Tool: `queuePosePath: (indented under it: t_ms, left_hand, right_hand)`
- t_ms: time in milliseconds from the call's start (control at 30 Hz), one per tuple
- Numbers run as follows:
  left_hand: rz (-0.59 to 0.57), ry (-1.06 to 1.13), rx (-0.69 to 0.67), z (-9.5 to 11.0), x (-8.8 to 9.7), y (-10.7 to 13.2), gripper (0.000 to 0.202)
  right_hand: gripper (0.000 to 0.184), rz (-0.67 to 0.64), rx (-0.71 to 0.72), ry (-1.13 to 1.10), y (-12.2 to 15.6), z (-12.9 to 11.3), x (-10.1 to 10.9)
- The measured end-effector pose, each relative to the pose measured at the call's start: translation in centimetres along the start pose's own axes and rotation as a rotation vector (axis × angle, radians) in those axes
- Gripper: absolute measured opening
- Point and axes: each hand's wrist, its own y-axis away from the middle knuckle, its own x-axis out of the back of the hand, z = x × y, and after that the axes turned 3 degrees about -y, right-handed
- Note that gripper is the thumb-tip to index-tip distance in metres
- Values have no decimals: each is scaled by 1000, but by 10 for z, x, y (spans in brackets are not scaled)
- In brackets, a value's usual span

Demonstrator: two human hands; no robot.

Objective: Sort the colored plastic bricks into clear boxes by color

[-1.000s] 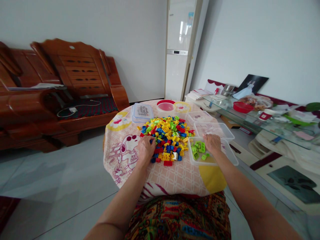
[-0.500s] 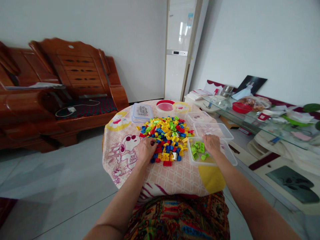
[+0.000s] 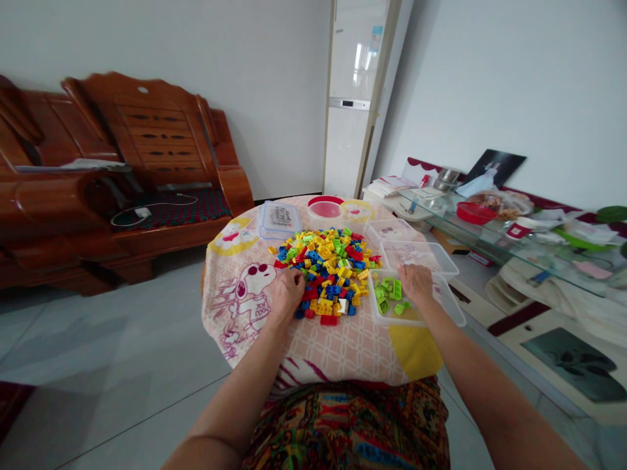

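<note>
Bricks (image 3: 327, 256) crowd the left hand (image 3: 288, 288); the right hand (image 3: 416, 282) overlaps a tray (image 3: 410, 316). I can't tell either grip. Tablecloth (image 3: 343, 352) reads "JOE COOL".

Passable at six o'clock from brick pile (image 3: 327, 261) over tablecloth (image 3: 337, 352); blocked at twelve by round tub (image 3: 324, 220), four by clear box (image 3: 411, 320).

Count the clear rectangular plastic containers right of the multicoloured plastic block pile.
3: near container, holding green plastic blocks; middle container behind it; far container beyond. More may be hidden.

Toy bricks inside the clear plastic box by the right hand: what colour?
Lime-green toy bricks, seen best in the head view.
</note>
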Motion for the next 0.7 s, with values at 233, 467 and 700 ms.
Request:
queuePosePath:
  t_ms: [233,467,700]
  left_hand:
    - [-42,19,-70,-3,-5,-3,20]
    - [184,238,-93,-6,-7,-7,22]
    - [121,520,-282,54,2,0,25]
  right_hand:
    - [53,0,2,-7,1,-2,3]
    - [52,-4,-4,-5,1,-2,3]
    - [50,5,-6,-1,0,1,0]
